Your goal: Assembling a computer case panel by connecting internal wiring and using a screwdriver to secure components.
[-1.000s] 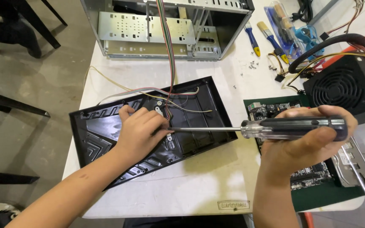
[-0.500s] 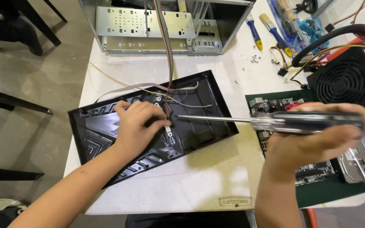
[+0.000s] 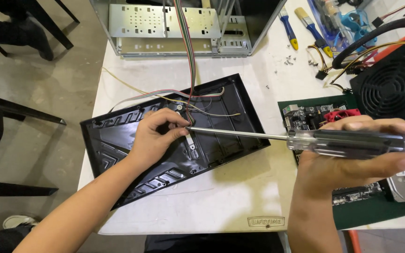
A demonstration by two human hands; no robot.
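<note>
Hands first: right hand wrapped tight around long screwdriver, whose tip has come in against the left hand fingers, pinching a fitting inside black plastic panel flat on counter. Beyond, metal case, wires.

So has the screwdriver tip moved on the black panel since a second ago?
Cannot tell: the screwdriver tip stays beside the left hand fingers on the black panel; only the camera view shifts.
</note>
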